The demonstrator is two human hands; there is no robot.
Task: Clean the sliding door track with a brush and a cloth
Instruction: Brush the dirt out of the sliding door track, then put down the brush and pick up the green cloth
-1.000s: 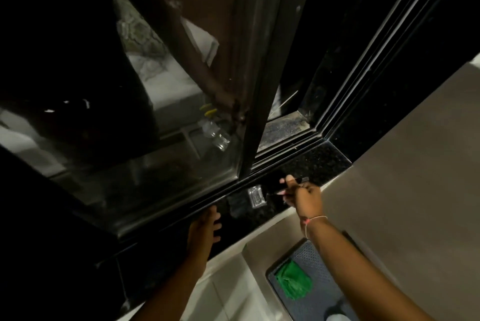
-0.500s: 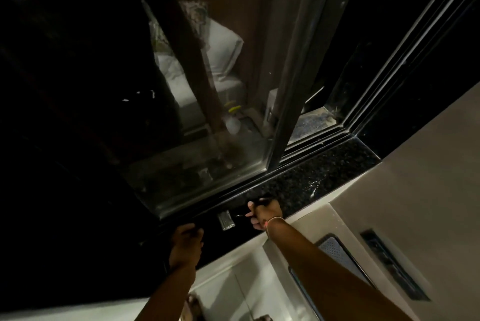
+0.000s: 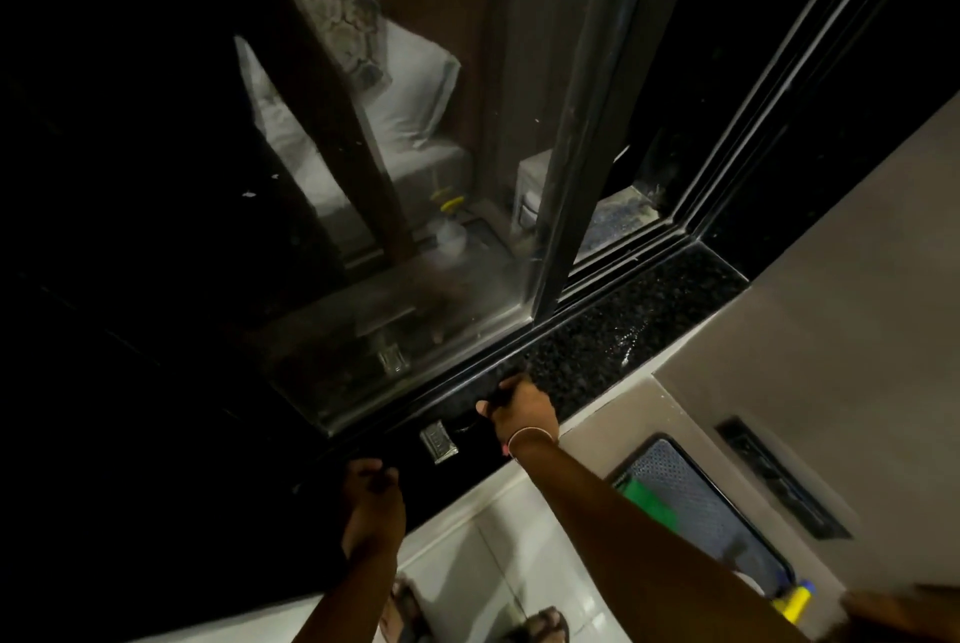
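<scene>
Both hands at the door track (image 3: pixel 597 273): right hand (image 3: pixel 522 413) fingers grip something dark, left hand (image 3: pixel 371 502) fingers unclear

Dim room, dark glass door pane (image 3: pixel 415 237) reflecting a white pillow (image 3: pixel 415 91), speckled black granite sill (image 3: pixel 634 309), pale glossy floor tiles (image 3: pixel 498 554), grey wall (image 3: pixel 831 289) at right.

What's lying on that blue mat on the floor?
On the blue mat lies a green cloth. The person's right forearm covers part of it, so more could be hidden.
</scene>
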